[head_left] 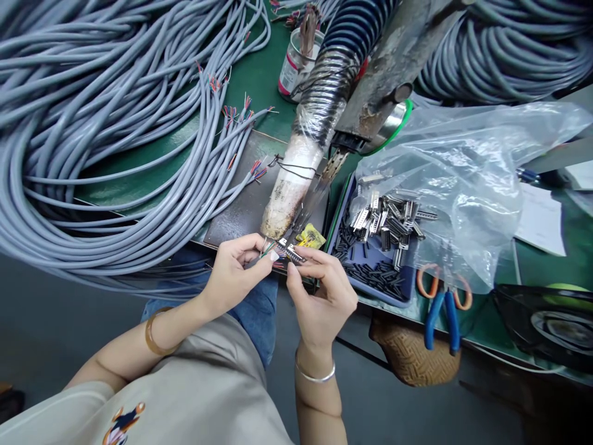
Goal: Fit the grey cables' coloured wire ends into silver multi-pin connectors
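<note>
Left hand (237, 271) seemingly pinches wires (267, 250), right hand (322, 285) a connector (291, 252).

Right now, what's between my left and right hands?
In the head view, a small connector and thin wires show between your left hand and right hand.

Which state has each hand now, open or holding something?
Left hand: closed, pinching thin wires.
Right hand: closed, holding a small connector.

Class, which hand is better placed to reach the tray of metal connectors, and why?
Probably the right hand: though holding a connector, it is beside the tray; the left hand, at thin wires, is farther away.
</note>
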